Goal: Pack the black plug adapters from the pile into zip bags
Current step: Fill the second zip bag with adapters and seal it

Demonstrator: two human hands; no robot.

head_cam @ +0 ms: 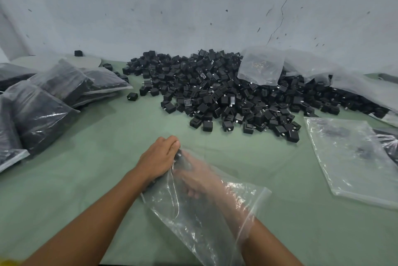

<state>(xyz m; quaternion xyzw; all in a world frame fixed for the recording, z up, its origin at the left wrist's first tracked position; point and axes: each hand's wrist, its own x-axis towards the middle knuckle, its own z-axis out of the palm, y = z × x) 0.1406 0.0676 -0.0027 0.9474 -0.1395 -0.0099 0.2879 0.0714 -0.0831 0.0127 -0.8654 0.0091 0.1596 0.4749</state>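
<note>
Head view: a loose pile of black plug adapters lies on the far side of a green table, against a grey, cracked wall. The adapters are small matte cubes with short metal prongs; any print on them is too small to read. Nearer the person, a clear zip bag lies across the table with its mouth toward them. The left hand curls round the bag's far end from outside, pinching the plastic beside a dark shape inside. The right hand is inside the bag, forearm through the mouth (blurred behind the film, so I cannot tell how its fingers lie). On the left, filled bags are stacked. One stray adapter sits between them and the pile. A flat empty bag lies right, and a large crumpled clear bag drapes over the pile's right end.
</note>
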